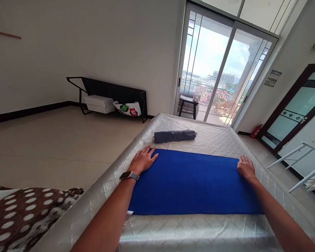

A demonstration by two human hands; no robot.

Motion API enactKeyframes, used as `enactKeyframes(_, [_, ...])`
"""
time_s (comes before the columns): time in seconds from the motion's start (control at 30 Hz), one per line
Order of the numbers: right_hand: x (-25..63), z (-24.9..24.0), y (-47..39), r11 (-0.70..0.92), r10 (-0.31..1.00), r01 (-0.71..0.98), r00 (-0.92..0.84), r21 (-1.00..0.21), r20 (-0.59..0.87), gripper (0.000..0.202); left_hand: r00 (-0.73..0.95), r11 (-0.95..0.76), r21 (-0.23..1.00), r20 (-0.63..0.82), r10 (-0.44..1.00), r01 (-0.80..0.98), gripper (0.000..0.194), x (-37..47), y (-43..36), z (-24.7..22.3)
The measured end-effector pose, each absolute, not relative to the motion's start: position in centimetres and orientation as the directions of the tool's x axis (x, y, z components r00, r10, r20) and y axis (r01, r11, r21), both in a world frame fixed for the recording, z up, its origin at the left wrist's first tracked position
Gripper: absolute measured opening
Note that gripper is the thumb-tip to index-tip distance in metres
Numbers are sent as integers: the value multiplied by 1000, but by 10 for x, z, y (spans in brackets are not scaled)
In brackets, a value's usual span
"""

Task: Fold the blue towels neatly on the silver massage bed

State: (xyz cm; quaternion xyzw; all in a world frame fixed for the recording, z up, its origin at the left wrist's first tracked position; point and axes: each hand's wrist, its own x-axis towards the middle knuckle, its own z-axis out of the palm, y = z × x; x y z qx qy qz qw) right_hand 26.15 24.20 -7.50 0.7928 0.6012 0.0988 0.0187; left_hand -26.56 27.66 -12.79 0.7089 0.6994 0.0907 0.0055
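A blue cloth [196, 185] lies flat and spread out on a mattress [212, 141] with a shiny quilted cover. At the cloth's far left corner rests my left hand [143, 160], palm down with its fingers spread. My right hand [246, 167] lies on the far right corner, fingers stretched forward and slightly apart. Neither hand holds anything. Beyond the cloth, a dark grey rolled cloth [175, 135] with faint lettering lies across the mattress. A small white tag shows at the blue cloth's near left corner.
A brown blanket with white dots [28, 217] is at the lower left. A black rack [112, 89] holding white boxes [99, 104] and a bag stands by the wall. At the right are a white table [313, 145] and a fire extinguisher [256, 131].
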Motion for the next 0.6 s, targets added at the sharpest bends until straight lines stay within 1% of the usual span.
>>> enactKeyframes(0.03, [244, -73, 242, -222, 966, 965, 197, 143, 169, 58, 4, -21, 136, 125, 992, 990, 62, -265, 276, -128])
enactKeyframes(0.1, [201, -71, 242, -82, 979, 993, 64, 90, 191, 56, 3, -22, 140, 134, 991, 990, 62, -265, 277, -129])
enactKeyframes(0.2, [124, -77, 241, 205, 965, 979, -199, -18, 171, 56, 11, -33, 141, 154, 988, 990, 62, -266, 278, -133])
enactKeyframes(0.23, [99, -80, 240, 278, 950, 959, -266, -55, 166, 56, 13, -36, 141, 164, 986, 989, 62, -266, 279, -134])
enactKeyframes(0.3, [56, -87, 238, 376, 923, 919, -360, -116, 136, 58, 13, -39, 142, 180, 984, 989, 61, -266, 279, -135])
enactKeyframes(0.37, [27, -92, 237, 423, 906, 894, -415, -151, 84, 59, 10, -37, 145, 182, 983, 989, 61, -265, 279, -135])
enactKeyframes(0.43, [12, -95, 238, 433, 900, 886, -435, -168, 29, 61, 11, -36, 147, 168, 986, 989, 62, -265, 279, -133])
enactKeyframes(0.5, [12, -97, 240, 425, 902, 888, -432, -175, -7, 63, 5, -28, 153, 147, 989, 988, 63, -264, 277, -131])
enactKeyframes(0.6, [35, -99, 244, 393, 915, 904, -403, -166, -27, 64, -3, -21, 175, 134, 991, 984, 64, -264, 276, -128])
